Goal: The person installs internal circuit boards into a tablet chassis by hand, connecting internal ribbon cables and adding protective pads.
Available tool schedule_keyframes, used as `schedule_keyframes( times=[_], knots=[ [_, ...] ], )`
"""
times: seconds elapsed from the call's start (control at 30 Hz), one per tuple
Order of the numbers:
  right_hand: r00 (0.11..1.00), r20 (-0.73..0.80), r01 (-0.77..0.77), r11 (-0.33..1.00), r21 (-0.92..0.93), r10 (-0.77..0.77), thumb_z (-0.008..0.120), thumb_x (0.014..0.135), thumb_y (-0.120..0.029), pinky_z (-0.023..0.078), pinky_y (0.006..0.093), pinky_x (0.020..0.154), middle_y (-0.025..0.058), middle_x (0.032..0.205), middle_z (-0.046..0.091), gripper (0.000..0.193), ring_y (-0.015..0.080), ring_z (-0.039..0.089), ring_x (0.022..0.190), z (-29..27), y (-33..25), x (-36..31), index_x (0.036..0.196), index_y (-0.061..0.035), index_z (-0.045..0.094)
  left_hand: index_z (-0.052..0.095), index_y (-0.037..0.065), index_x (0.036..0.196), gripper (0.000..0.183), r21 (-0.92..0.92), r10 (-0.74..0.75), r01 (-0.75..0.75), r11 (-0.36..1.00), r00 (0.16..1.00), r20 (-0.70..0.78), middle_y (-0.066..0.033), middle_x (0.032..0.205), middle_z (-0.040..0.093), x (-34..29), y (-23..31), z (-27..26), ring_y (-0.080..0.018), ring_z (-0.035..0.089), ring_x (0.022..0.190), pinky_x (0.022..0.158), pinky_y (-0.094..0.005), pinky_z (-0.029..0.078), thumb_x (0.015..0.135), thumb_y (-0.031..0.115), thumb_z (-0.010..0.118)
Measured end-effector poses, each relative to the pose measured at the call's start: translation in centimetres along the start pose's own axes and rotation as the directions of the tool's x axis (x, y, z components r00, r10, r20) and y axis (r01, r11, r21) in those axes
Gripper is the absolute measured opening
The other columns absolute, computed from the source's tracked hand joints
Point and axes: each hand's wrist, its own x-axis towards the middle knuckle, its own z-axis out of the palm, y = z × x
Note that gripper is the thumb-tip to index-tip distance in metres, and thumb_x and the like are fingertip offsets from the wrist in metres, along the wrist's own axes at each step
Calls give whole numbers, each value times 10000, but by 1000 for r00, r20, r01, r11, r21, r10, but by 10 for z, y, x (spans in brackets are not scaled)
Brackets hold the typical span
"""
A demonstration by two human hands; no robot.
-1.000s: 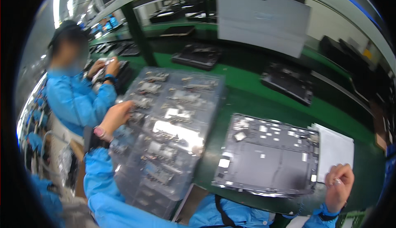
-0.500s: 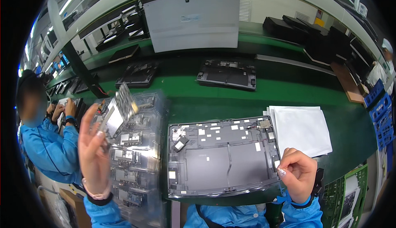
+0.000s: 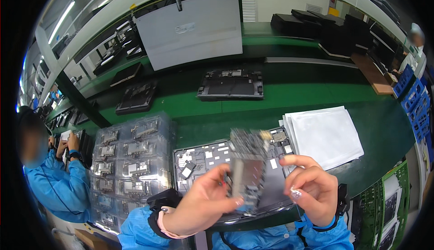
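My left hand (image 3: 199,205) grips a circuit board (image 3: 248,173) along its left side. The board is tilted up and smeared by motion, with a silvery plate and dark parts on it. Under it lies a dark laptop casing (image 3: 208,153) with white patches, partly hidden by the board and my hands. A small black block (image 3: 186,170) with a white label sits on the casing's left part. My right hand (image 3: 314,189) is just right of the board, fingers bent and apart, with nothing visible in them.
Stacked clear trays (image 3: 120,159) hold several circuit boards at left. White sheets (image 3: 323,132) lie right of the casing. Further back is another opened laptop casing (image 3: 230,85). A green crate (image 3: 375,205) and blue baskets (image 3: 413,101) stand right. A co-worker (image 3: 54,182) sits left.
My left hand has brought the circuit board from above the clear trays rightward over the casing. My right hand's fingers have spread from a pinch. The view has shifted somewhat.
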Motion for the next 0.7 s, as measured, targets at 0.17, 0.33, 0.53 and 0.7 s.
schedule_keyframes(
  times=[0.17,0.33,0.53,0.7],
  knots=[
    [983,78,-160,985,-63,164,584,753,78,485,261,630,178,846,606,83,164,596,695,-1,-1,-7,835,75,576,308,60,1318,647,194,-91,79,978,994,55,-96,1195,474,6,5,8,-145,534,1007,825,-253,458,769,-146,581],
    [988,99,-104,984,-146,119,624,737,58,473,261,597,136,755,605,107,156,576,636,7,2,-5,837,82,595,233,87,1392,668,385,-73,73,920,997,-14,-85,1141,507,4,12,11,-99,526,1005,683,-179,458,837,-91,560],
    [999,-24,-54,920,-387,49,667,684,-21,315,208,484,89,674,577,108,86,447,556,8,-2,-6,764,38,623,375,-27,1305,502,600,297,-307,738,947,120,-137,1253,493,1,1,6,-157,531,1081,855,-264,491,845,-74,570],
    [983,-155,-139,941,-309,94,672,672,-43,276,198,474,49,629,535,113,68,428,549,16,-2,-8,733,31,613,422,-36,1265,468,615,357,-361,702,924,134,-158,1274,495,-6,-3,9,-189,529,1130,884,-293,494,834,-53,604]
  ],
)
